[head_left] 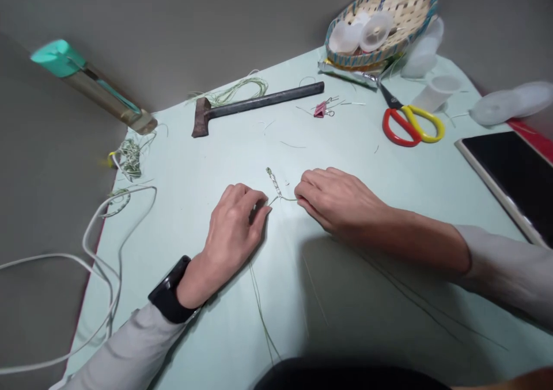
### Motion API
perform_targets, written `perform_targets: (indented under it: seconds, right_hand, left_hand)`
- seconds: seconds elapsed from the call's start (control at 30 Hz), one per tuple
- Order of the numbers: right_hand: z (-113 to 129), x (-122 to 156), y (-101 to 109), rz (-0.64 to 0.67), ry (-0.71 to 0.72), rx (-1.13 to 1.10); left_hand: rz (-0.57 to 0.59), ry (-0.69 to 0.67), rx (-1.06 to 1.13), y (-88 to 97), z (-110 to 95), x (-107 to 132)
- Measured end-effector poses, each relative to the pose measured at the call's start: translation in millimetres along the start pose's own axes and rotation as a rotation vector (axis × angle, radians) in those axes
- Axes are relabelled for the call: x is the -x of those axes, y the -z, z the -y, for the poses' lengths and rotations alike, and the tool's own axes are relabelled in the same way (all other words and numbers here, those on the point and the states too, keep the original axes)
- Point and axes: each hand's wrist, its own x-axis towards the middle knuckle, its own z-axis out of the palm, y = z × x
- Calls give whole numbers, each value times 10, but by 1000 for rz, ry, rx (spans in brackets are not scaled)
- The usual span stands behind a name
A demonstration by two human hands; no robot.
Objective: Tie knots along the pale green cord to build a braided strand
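A short knotted cord strip [273,182], white and green with shiny bits, lies on the pale table between my hands. Thin green cords run out from its lower end to either side. My left hand [235,217] pinches the cord on the left between thumb and forefinger. On the other side, the right-hand cord [289,199] goes taut into the closed fingers of my right hand [330,197]. Loose cord tails [259,303] trail toward me below my left hand, and more tails [415,295] come out under my right forearm.
Beyond my hands lie a hammer [263,100], a pink binder clip [320,109] and scissors [412,126]. A woven basket [401,10] holds spools at the back right. A phone [510,177] lies right; a white cable [116,275] loops left, near a teal-topped case [103,93].
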Motion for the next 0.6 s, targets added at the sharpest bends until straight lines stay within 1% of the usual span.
perform_targets:
  seconds: [0.2,0.37,0.43,0.53,0.6]
  right_hand:
    - [1,-26,-66,-33,-47,-24]
    - [-20,-49,-20,-27,-101,-112]
    - [-42,-60,14,-19,-142,-212]
    - [-76,-67,46,5,-232,-422]
    - [-93,-61,49,12,-262,-506]
  left_hand:
    - [13,6,8,-19,-17,-30]
    - [17,9,28,-15,-45,-32]
    - [14,10,54,-14,-56,-33]
    - [8,22,68,-9,-75,-25]
    - [12,78,84,4,-94,-16]
